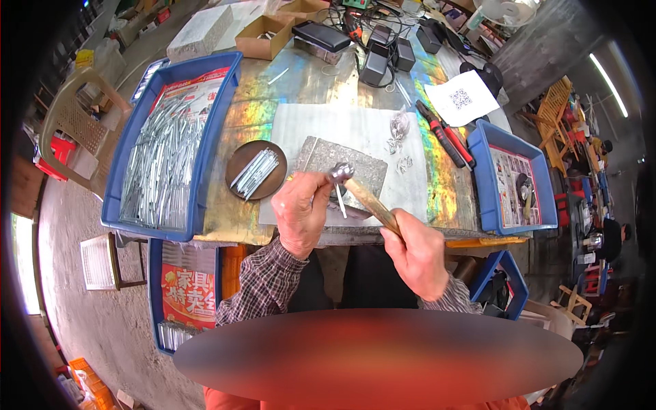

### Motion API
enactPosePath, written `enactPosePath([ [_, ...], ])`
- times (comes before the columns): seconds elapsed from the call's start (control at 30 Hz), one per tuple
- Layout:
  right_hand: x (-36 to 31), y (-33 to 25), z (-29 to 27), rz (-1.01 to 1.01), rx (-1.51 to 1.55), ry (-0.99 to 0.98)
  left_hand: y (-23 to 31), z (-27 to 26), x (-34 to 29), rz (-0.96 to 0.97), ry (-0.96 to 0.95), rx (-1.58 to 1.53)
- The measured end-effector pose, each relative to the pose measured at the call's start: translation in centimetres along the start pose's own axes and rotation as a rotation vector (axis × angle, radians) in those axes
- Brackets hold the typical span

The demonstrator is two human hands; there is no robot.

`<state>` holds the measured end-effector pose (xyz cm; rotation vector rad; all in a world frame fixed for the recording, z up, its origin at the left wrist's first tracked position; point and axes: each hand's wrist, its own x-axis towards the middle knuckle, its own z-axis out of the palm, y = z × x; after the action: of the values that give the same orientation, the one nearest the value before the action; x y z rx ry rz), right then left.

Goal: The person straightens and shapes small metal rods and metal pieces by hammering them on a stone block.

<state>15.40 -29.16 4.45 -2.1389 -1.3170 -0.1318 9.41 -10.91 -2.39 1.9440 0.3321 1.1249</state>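
My right hand (418, 254) is wrapped round the wooden handle of a hammer (372, 203). The hammer's metal head is up by the fingertips of my left hand (302, 210). Those fingers are pinched together, and a thin pale metal rod (343, 203) juts out just beside them, under the hammer head; the fingers hide its grip end. Beneath the hammer lies a rough grey stone block (362, 166) on a white sheet (406, 188). A second thin rod (308, 153) rests on the block's left part. Left of my left hand, a round brown dish (238, 158) holds several metal rods (256, 173).
A blue tray (199, 195) full of metal rods stands at left, another blue tray (543, 198) at right. Red-handled pliers (447, 140) and a clear plastic bag (399, 126) lie right of the block. Cardboard boxes (263, 42) and black adapters (376, 65) crowd the back.
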Motion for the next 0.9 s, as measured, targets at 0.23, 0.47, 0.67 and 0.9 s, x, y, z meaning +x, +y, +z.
enactPosePath([
  [0.23,-0.2,-0.4,-0.6,0.025,0.152,0.239,0.0,-0.6,0.0,-0.1,-0.02,-0.083],
  [0.47,-1.2,2.4,2.3,0.025,-0.086,0.333,0.6,-1.8,1.1,-0.507,0.02,-0.696],
  [0.67,-1.0,3.7,4.6,0.073,-0.217,0.341,0.2,-2.3,0.2,-0.577,0.017,-0.856],
  [0.9,-1.5,3.9,6.2,0.078,-0.18,0.339,-0.1,-3.3,-0.8,-0.603,0.028,-0.782],
])
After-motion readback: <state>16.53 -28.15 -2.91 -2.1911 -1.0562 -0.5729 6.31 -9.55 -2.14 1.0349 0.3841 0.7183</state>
